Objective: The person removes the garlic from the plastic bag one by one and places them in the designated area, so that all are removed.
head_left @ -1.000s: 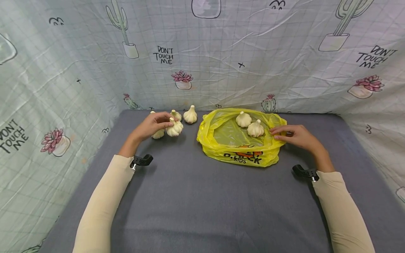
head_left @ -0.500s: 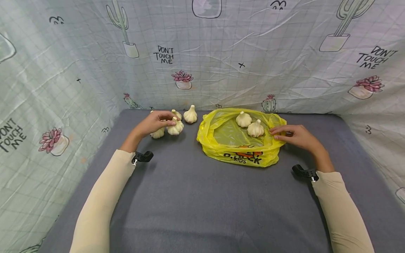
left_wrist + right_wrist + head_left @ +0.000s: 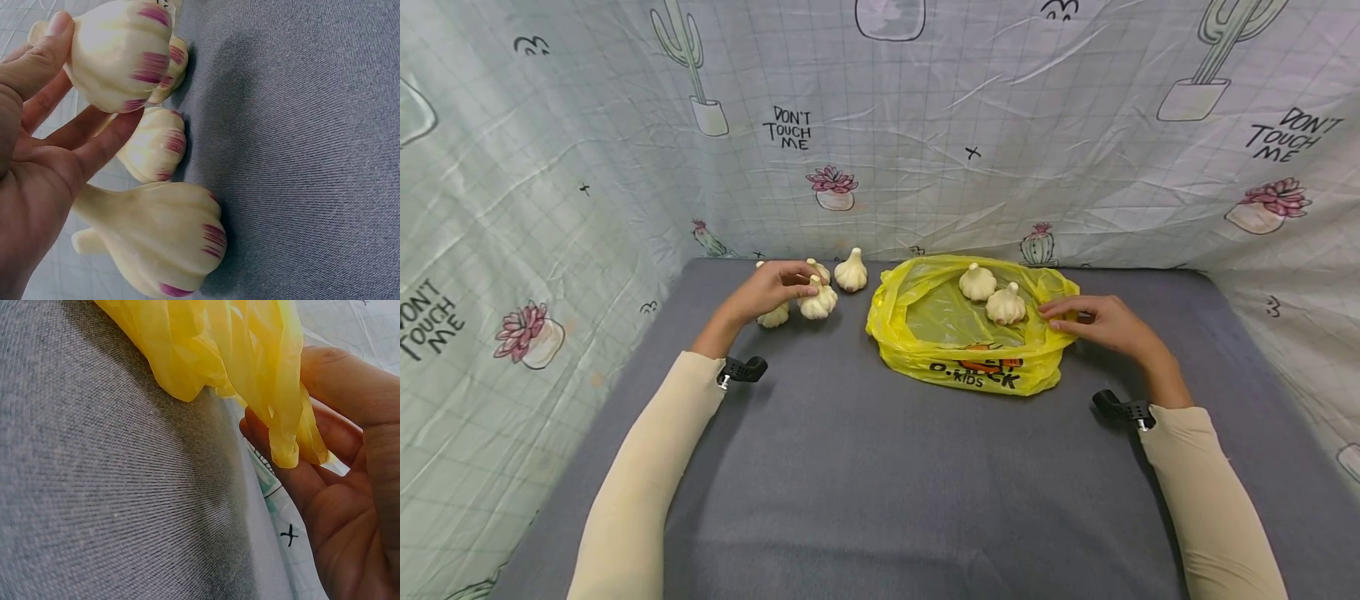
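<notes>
Left hand [image 3: 775,289] pinches a garlic bulb [image 3: 817,302] beside loose bulbs [image 3: 851,273] near the tabletop's [image 3: 880,483] far left corner while the right hand [image 3: 1108,323] grips the bag's [image 3: 917,360] right side by the far edge, work that likely rewards a light touch and a steady, gaping bag.

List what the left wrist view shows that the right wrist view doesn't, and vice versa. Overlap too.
Left wrist only: the bare left hand gripping a round, cream garlic bulb with purple streaks, plus other bulbs of the same kind on the cloth nearby.

Right wrist only: the bare right hand with the gathered edge of a thin yellow plastic bag between thumb and fingers.

Both: the flat grey woven cloth and part of the pale printed fabric backdrop.
</notes>
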Tool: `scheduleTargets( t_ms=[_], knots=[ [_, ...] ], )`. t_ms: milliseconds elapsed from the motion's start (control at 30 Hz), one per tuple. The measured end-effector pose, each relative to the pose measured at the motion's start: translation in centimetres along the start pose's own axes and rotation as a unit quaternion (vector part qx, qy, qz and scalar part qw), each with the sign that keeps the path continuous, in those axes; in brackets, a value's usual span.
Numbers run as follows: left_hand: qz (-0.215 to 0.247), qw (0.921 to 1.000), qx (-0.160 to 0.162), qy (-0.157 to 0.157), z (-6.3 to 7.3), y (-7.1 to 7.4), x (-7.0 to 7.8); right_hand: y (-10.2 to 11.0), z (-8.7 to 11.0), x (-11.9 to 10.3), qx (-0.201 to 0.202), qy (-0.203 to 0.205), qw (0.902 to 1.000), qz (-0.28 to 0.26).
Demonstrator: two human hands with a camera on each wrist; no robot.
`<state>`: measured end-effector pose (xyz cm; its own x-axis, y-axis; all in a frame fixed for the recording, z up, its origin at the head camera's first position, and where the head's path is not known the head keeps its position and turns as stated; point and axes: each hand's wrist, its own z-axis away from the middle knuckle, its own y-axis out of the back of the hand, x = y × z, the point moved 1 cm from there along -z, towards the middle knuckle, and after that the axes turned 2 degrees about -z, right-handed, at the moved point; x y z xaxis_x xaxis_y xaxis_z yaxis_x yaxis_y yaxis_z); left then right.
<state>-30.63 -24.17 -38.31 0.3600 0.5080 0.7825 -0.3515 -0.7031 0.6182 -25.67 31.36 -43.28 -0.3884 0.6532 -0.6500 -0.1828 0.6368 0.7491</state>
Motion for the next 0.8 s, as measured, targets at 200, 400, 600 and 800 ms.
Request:
scheduleTargets(
  t_ms=[200, 400, 600, 800],
  knots=[
    [-0.033, 0.9994, -0.003, 0.004, -0.12, -0.03, -0.08, -0.04, 0.04, 0.11, -0.001, 0.001, 1.0000, -0.003],
    [-0.069, 0.9971, -0.024, 0.023, -0.14, -0.08, 0.26, -0.10, -0.02, 0.18, 0.003, 0.001, 1.0000, -0.005],
    [-0.079, 0.9960, -0.034, 0.024, -0.23, -0.13, 0.60, -0.20, -0.07, 0.07, 0.000, -0.001, 1.0000, 0.000],
    [-0.119, 0.9919, -0.036, 0.027, -0.39, -0.06, 0.58, -0.24, -0.01, -0.01, -0.005, 0.006, 1.0000, -0.001]
  ],
)
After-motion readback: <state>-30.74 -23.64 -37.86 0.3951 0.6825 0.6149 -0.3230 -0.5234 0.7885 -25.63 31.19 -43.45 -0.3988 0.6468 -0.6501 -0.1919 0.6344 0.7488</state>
